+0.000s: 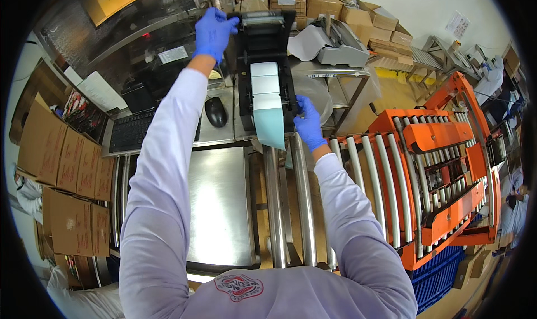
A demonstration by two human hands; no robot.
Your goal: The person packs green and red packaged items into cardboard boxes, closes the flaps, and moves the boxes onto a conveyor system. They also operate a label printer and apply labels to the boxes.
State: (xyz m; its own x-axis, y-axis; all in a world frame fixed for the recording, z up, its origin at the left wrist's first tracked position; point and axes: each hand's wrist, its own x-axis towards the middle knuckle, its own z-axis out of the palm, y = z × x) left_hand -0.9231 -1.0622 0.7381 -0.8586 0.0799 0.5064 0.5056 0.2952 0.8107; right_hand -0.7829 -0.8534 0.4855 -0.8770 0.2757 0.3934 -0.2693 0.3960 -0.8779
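Note:
A black label printer (247,117) stands before me with its lid (263,37) raised. A strip of white labels (265,83) runs down its middle, and a pale blue-green backing strip (269,126) hangs over its front edge. My left hand (214,33), in a blue glove, is at the left edge of the raised lid, fingers partly spread and the thumb side towards it. My right hand (310,121), gloved too, is at the printer's lower right side; its fingertips are partly hidden against the housing. Left of the printer lie a black mouse (216,111) and a keyboard (132,130).
Below the printer are a steel scale platform (220,205) and conveyor rollers (304,201). An orange roller machine (444,138) stands right. Cartons (71,222) line the left side. A grey printer (342,50) sits on a steel stand behind. Other people in white (491,79) are at the edges.

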